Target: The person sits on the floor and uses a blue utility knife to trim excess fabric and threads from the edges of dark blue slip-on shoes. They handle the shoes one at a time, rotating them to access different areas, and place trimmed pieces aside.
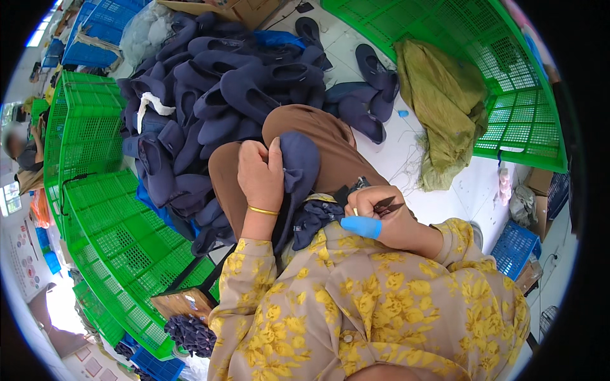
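My left hand [260, 171] is closed on a navy cloth shoe [301, 159], which it holds over my lap with the thumb laid along its edge. My right hand [381, 216] is closed round a pair of dark thread snips [389, 206], whose pointed blades show between the fingers. A blue finger cover [361, 227] wraps one digit of that hand. Between the hands, bunched navy fabric [314, 222] rests on my lap. Just in front of my knees lies a large heap of similar navy shoes [222, 95].
Green plastic crates [121, 235] line the left side, and another green crate [521, 82] stands at the far right. An olive sack [441, 101] lies on the white floor. Several loose shoes [362, 111] lie beside the heap. A blue basket [515, 249] is at right. Another person [28, 152] is far left.
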